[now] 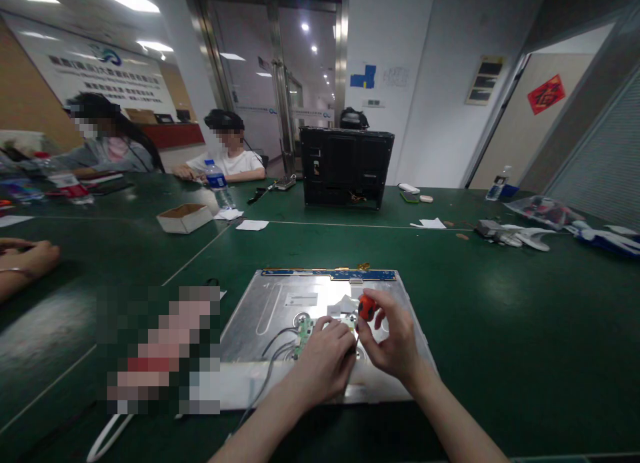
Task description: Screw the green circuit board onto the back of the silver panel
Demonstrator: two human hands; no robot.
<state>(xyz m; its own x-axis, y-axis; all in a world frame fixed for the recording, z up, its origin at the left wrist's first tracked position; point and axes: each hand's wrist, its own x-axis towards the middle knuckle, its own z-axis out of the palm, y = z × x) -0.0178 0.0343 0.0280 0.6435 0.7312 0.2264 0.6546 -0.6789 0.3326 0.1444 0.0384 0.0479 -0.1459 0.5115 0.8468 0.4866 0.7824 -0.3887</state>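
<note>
right hand (393, 343) grip: holding red-capped screwdriver (367, 308), upright | left hand (325, 356) grip: closed, pressing green circuit board (306, 333) just left of shaft | on metal panel (280, 296)

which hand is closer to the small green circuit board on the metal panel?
Left. Left hand rests against the small green circuit board; right hand is farther right, gripping a red-handled screwdriver.

Two bare forearms, hands (325, 363) ungloved, seemingly no sleeves
</note>
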